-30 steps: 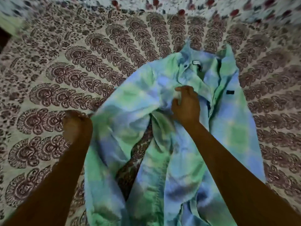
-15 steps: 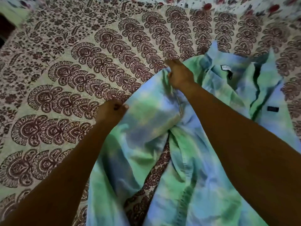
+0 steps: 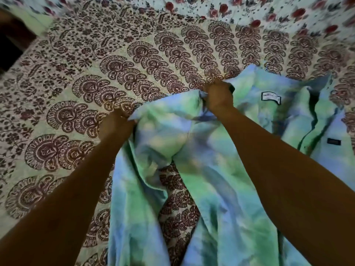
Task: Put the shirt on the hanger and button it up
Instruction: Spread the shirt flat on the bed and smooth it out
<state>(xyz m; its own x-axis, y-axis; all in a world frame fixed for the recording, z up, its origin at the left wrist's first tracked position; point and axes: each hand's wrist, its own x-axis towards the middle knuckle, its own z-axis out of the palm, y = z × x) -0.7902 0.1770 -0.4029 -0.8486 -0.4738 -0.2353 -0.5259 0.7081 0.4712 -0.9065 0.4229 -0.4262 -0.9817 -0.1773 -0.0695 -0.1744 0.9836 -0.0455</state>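
A blue and green tie-dye shirt (image 3: 201, 150) lies open on the patterned bedspread, collar end toward the far right, with a white neck label (image 3: 270, 97) showing inside. My left hand (image 3: 115, 124) grips the shirt's left edge in a closed fist. My right hand (image 3: 218, 96) pinches the fabric near the left shoulder, close to the collar. A small dark tag (image 3: 333, 141) sits on the right front panel. I see no hanger in this view.
The bedspread (image 3: 115, 73) with dark maroon paisley print covers the whole surface. A floral cloth (image 3: 249, 12) with red flowers lies along the far edge. A dark gap (image 3: 9, 52) shows at the far left beyond the bed.
My left hand went from a fist off the shirt to gripping its left edge. My right hand moved up from mid-shirt to the shoulder, and the left side is spread wider.
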